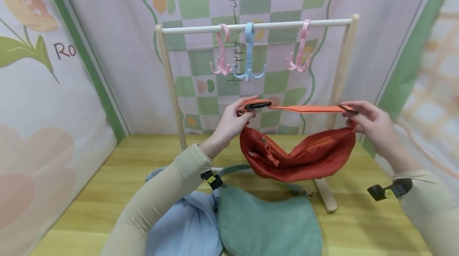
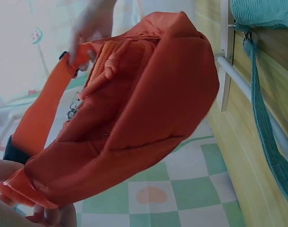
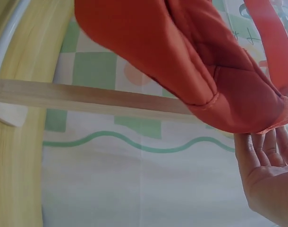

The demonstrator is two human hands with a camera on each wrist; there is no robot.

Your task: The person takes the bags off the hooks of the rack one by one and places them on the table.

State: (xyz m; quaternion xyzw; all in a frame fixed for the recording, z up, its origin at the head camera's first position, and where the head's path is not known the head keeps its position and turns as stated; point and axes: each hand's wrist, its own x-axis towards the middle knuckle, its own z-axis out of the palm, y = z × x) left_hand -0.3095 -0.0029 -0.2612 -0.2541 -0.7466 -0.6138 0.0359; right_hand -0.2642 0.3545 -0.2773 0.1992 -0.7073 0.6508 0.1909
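A red-orange waist bag (image 1: 297,160) hangs in the air between both hands, in front of the rack. My left hand (image 1: 233,122) pinches its left end, where the strap and a black buckle (image 1: 257,105) meet. At the opposite end my right hand (image 1: 373,128) grips the strap beside a dark slider. The orange strap (image 1: 305,109) runs nearly level above the bag body. In the left wrist view the bag's zipper (image 2: 100,64) and cord pull face the strap. From the right wrist, the fingers (image 3: 271,151) sit under the bag's narrow end.
A wooden rack with a white rail (image 1: 279,26) carries two pink hooks (image 1: 222,54) (image 1: 298,54) and a blue hook (image 1: 249,54). Below, a green shoulder bag (image 1: 269,220) and a light blue bag (image 1: 190,228) lie on the wood-grain table (image 1: 89,216).
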